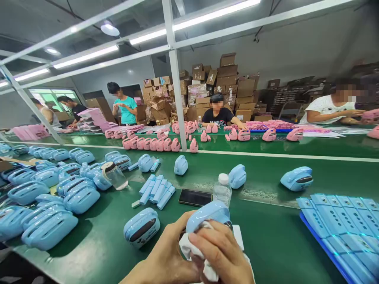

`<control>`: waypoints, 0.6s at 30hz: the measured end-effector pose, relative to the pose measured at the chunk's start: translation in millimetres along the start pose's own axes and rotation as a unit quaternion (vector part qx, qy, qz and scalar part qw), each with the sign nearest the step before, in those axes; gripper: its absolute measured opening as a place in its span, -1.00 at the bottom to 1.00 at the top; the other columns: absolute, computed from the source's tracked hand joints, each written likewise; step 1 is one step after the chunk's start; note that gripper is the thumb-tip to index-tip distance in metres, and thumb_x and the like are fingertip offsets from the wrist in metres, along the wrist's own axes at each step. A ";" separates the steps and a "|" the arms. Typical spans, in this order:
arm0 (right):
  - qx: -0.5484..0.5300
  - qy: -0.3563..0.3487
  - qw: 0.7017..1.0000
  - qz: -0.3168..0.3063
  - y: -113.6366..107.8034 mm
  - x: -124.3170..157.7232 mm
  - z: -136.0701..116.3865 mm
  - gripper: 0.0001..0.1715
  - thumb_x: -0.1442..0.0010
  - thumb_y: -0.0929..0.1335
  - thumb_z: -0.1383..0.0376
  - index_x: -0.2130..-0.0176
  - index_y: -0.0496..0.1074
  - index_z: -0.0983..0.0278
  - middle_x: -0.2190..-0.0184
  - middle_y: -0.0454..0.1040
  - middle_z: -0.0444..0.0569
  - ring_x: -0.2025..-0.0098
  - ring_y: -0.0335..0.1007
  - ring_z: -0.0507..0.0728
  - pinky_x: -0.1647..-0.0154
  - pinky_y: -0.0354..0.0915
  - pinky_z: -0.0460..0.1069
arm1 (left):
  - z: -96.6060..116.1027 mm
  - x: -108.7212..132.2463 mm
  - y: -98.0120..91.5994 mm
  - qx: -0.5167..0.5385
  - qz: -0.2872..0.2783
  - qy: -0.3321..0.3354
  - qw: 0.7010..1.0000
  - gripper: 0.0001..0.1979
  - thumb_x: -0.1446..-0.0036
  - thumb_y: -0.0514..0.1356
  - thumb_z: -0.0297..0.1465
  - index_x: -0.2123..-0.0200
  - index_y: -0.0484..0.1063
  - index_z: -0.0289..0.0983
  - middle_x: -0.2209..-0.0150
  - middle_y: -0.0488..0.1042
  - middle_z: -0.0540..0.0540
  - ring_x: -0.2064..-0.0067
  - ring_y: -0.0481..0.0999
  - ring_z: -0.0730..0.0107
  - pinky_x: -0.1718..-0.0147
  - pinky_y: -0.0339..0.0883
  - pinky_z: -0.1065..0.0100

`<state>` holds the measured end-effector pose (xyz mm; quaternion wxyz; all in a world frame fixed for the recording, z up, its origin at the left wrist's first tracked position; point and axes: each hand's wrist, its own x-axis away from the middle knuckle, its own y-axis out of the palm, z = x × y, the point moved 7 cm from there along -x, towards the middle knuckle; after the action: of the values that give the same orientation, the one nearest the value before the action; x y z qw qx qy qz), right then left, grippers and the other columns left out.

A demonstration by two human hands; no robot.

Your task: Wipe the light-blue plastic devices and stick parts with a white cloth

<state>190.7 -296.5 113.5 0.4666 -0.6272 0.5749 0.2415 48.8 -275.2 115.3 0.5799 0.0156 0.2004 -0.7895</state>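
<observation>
My left hand (pixel 167 254) is wrapped around a light blue plastic device (pixel 207 213) at the bottom centre, holding it up over the green table (pixel 112 232). My right hand (pixel 223 254) is closed on a white cloth (pixel 189 250) and presses it against the device's front. Just to the left, another blue device (pixel 141 227) with a dark front panel lies on the table. Behind my hands stand a small clear water bottle (pixel 222 190) and a black phone (pixel 195 197).
Many blue devices (pixel 49 189) crowd the left side. Blue sticks (pixel 156 191) lie mid-table beside a tipped clear jar (pixel 115 175). A blue tray (pixel 343 232) of flat parts sits at right. Across the belt, pink devices (pixel 151 144) and several seated workers; cardboard boxes (pixel 225 86) behind.
</observation>
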 end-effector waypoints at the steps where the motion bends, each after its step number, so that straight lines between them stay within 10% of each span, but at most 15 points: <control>1: 0.001 -0.003 1.000 0.005 -2.3 1.3 2.8 -0.42 -0.35 0.40 0.42 -0.26 0.47 -0.03 -0.01 0.65 -0.10 -0.14 0.52 0.24 -0.25 0.42 0.16 | -2.9 6.4 4.5 0.006 0.004 -0.011 1.000 -0.21 0.15 0.40 -0.58 -0.22 0.42 -0.12 0.00 0.65 0.02 0.04 0.65 0.18 0.03 0.53 0.31; 6: -0.027 0.279 0.957 0.069 -37.1 30.2 50.5 -0.76 -0.43 0.40 0.18 -0.05 0.59 0.07 -0.01 0.61 -0.06 -0.05 0.54 0.19 -0.11 0.45 0.03 | -20.0 20.4 7.8 0.095 0.014 -0.092 0.991 -0.28 0.00 0.43 -0.47 -0.26 0.43 -0.05 -0.08 0.63 0.01 -0.10 0.59 0.09 -0.17 0.45 0.17; 9: -0.201 0.482 0.849 0.073 -25.9 61.8 64.6 -0.37 -0.43 0.27 -0.20 -0.15 0.53 0.16 -0.04 0.62 0.00 -0.08 0.55 0.25 -0.04 0.51 0.04 | -17.8 19.4 14.6 0.167 -0.016 -0.057 0.984 -0.22 -0.06 0.47 -0.30 -0.34 0.35 -0.09 -0.26 0.53 -0.10 -0.29 0.48 -0.06 -0.33 0.33 0.04; 11: -0.263 0.506 0.819 0.062 -16.0 68.5 57.7 -0.23 -0.33 0.31 -0.30 -0.18 0.51 0.19 -0.10 0.60 0.04 -0.19 0.49 0.31 -0.17 0.46 0.10 | -18.5 19.2 19.7 0.203 -0.020 -0.040 0.978 -0.22 -0.11 0.46 -0.15 -0.36 0.32 -0.09 -0.31 0.49 -0.13 -0.33 0.45 -0.09 -0.36 0.30 -0.01; 18: -0.218 0.451 0.866 0.000 -12.9 52.8 39.7 -0.16 -0.22 0.45 -0.24 -0.28 0.47 0.16 -0.24 0.51 0.09 -0.31 0.37 0.41 -0.41 0.23 0.21 | -32.3 28.3 26.2 0.179 0.052 -0.050 0.981 -0.29 -0.10 0.38 0.07 -0.21 0.44 -0.17 -0.21 0.57 -0.24 -0.24 0.54 -0.23 -0.25 0.45 -0.11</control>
<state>223.9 -289.7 55.4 0.0083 -0.7536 0.6552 0.0514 57.0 -296.6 70.6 0.6175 0.0901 0.0256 -0.7810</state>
